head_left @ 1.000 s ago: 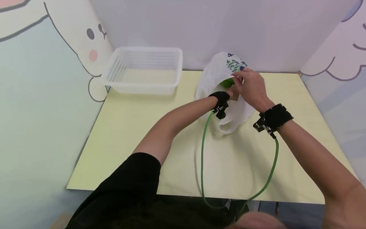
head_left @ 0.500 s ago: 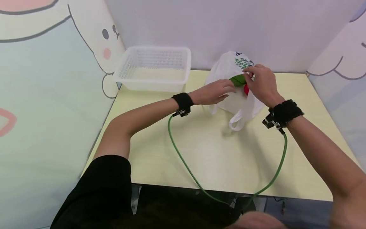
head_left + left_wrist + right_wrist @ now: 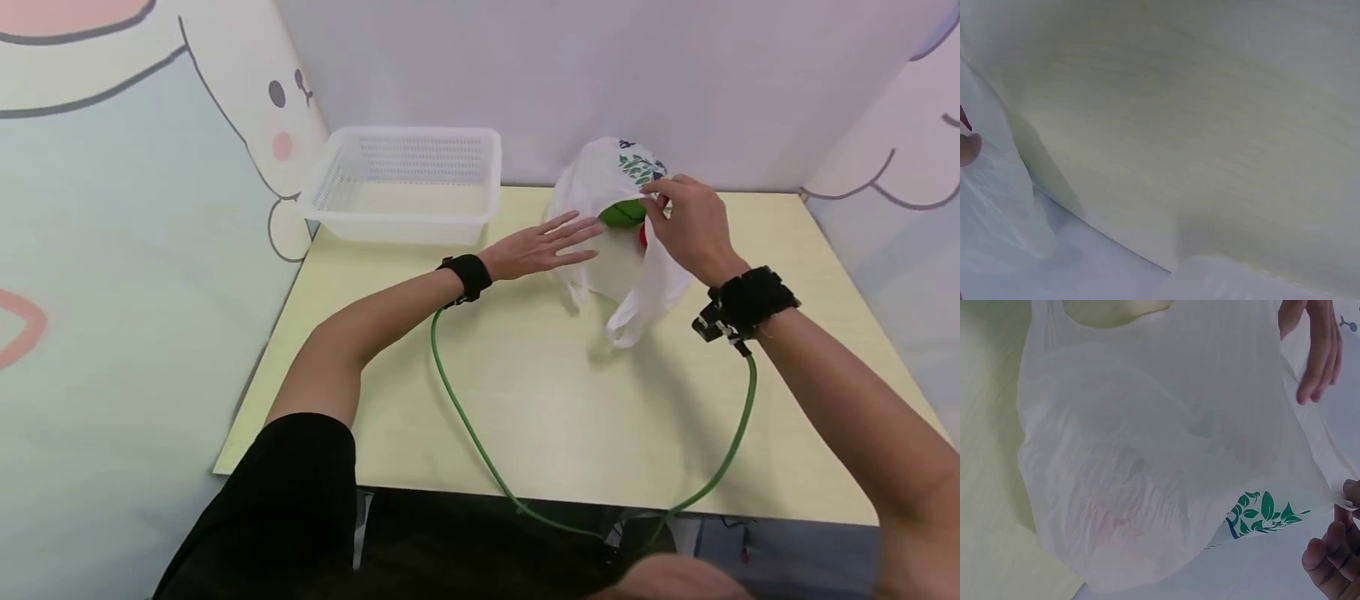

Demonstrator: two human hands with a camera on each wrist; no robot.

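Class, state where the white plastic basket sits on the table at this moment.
In the head view, the white plastic basket sits at the table's far left corner against the back wall, left of the plastic bag and beyond the left hand.

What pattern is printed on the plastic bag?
Green leaves with dark blue marks on the white plastic bag, clearest in the right wrist view.

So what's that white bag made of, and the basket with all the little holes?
The bag looks like thin, soft plastic film: it wrinkles, sags, and lets green and red shapes show through. It has a leaf print. The right hand pinches its rim; the left hand lies flat against it. The basket looks like stiff, slightly see-through white plastic, moulded with a grid of small holes.
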